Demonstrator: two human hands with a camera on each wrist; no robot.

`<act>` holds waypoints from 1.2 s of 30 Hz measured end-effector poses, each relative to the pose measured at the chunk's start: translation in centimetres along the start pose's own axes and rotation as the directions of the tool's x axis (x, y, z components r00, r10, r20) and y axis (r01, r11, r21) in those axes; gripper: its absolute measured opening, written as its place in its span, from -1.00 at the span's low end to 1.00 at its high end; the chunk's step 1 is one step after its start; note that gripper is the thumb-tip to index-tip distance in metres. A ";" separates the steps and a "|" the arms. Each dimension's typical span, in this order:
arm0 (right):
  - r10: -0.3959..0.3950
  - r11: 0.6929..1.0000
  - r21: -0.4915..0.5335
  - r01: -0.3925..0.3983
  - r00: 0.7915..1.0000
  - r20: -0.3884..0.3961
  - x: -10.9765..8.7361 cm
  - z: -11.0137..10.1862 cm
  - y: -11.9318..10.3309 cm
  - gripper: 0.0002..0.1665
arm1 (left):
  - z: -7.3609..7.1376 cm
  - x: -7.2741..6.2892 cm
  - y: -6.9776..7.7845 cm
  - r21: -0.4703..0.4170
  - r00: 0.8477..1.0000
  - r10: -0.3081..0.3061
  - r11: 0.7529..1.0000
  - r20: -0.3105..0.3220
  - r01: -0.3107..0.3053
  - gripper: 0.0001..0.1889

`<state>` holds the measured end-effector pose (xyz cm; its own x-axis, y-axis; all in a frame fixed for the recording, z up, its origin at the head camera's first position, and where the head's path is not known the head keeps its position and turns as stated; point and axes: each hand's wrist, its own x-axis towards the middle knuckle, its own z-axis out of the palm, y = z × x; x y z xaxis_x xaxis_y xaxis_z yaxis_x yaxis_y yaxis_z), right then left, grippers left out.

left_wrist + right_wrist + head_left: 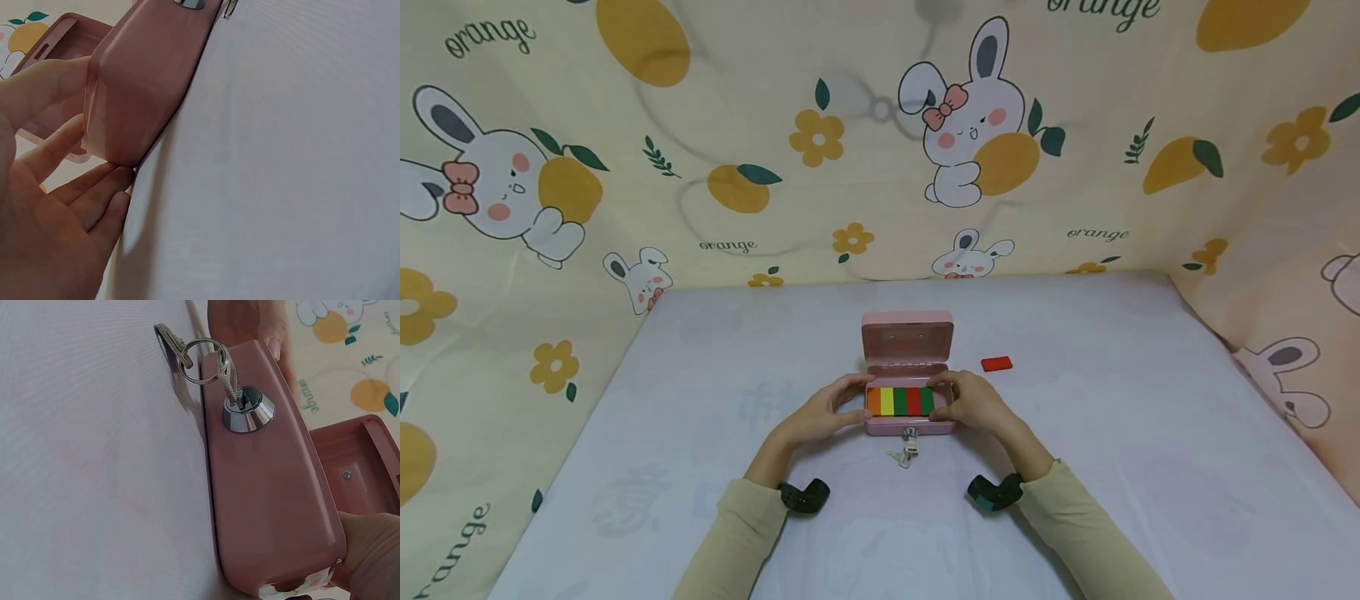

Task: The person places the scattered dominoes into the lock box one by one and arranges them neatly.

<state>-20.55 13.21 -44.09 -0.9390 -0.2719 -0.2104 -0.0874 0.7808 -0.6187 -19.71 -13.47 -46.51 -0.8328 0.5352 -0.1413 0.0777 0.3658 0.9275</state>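
Observation:
A pink metal cash box (887, 428) stands on the table with its lid (907, 342) raised. Inside, a row of upright-edged blocks runs from orange (873, 402) and yellow (887, 402) through green and red (913, 402) to a green block (927, 402) at the right end. My left hand (823, 414) holds the box's left end, thumb at the front rim, other fingers at the side and beneath the corner. With thumb and forefinger reaching into the box, my right hand (977, 404) pinches the right-end green block by its front and back ends. The box's front wall hides that thumb tip in the right wrist view.
A red block (996, 364) lies on the white tablecloth (1112, 467) right of the lid. Keys (172, 347) on a ring hang from the lock (250, 415) at the box's front. A printed cloth wall (850, 192) rises behind the table.

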 end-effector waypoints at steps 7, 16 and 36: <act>-0.010 1.000 -0.006 0.010 1.000 -0.002 -0.1 0.0 -0.1 -0.43 | 0.0 0.0 0.2 0.007 1.000 -0.007 1.000 -0.008 0.007 -0.38; 0.007 1.000 -0.013 -0.007 1.000 0.005 -0.1 0.0 0.0 -0.41 | 0.0 0.0 0.2 0.010 1.000 -0.002 1.000 -0.006 0.002 -0.38; -0.016 0.999 -0.033 0.017 1.000 0.009 -0.1 0.1 -0.1 -0.42 | 0.1 0.0 0.1 0.021 1.000 0.021 1.000 -0.011 -0.021 -0.39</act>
<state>-20.44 13.16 -44.09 -0.9343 -0.2899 -0.2073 -0.1140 0.7942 -0.5968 -19.66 -13.39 -46.43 -0.8369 0.5345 -0.1178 0.1067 0.3705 0.9227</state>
